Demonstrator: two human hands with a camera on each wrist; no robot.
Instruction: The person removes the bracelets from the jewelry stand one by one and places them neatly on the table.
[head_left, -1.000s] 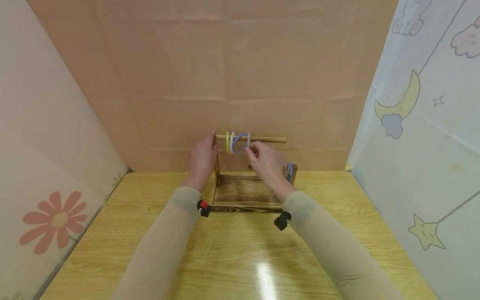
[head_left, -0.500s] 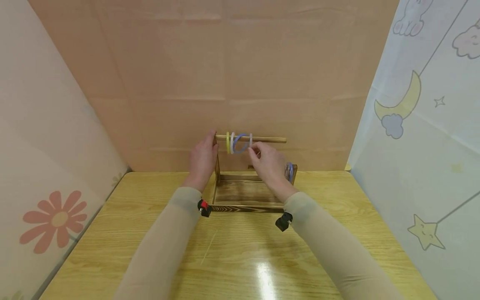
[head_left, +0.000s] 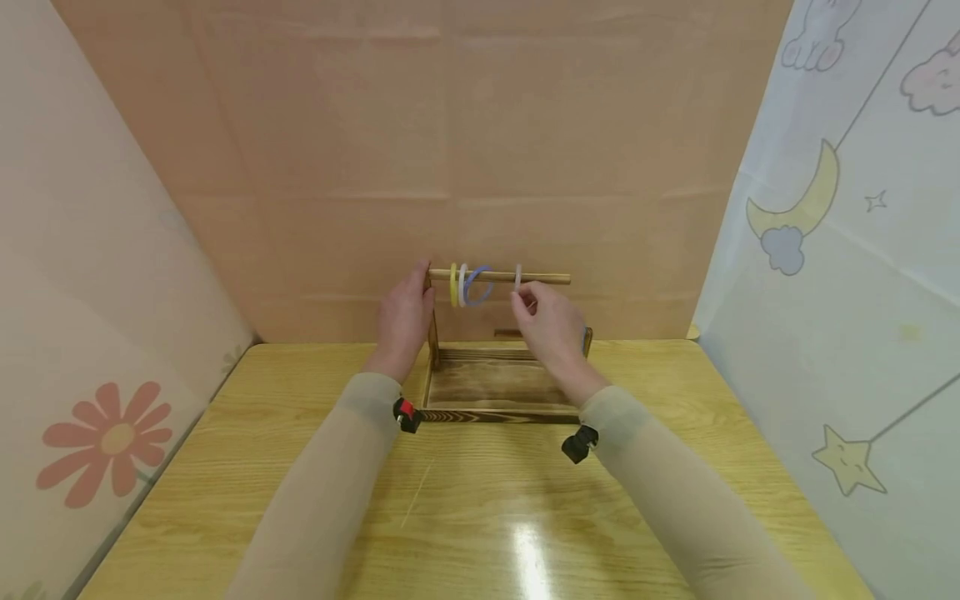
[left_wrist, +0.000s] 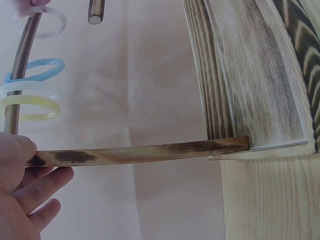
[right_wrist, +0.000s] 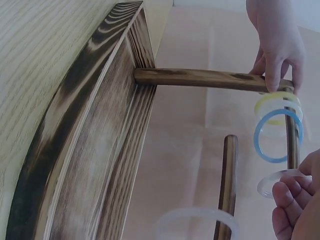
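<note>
My left hand (head_left: 405,321) grips the top of the upright post (left_wrist: 135,154) of a wooden stand, where the upper rod (head_left: 546,278) joins it. On that rod hang a yellow ring (head_left: 453,286), a whitish ring (head_left: 462,286) beside it, and a tilted blue ring (right_wrist: 257,142). Further right, my right hand (head_left: 551,329) pinches a translucent pale ring (head_left: 518,275) at its lower edge; the rod still runs through this ring. A gap separates it from the blue one. The right wrist view shows the right fingers (right_wrist: 285,197) curled beside the ring.
Below is the lower rod (right_wrist: 227,175), its tip pointing left, with a pale ring (right_wrist: 197,212) around it. The right hand mostly hides that rod's far end in the head view. The stand's shallow base (head_left: 487,383) sits on the wood-grain table (head_left: 480,492), close to the brown backdrop (head_left: 337,167).
My right hand has slid the translucent pale ring rightward along the upper rod, away from the blue ring. The left hand stays on the post. The lower rod's rings have become mostly hidden.
</note>
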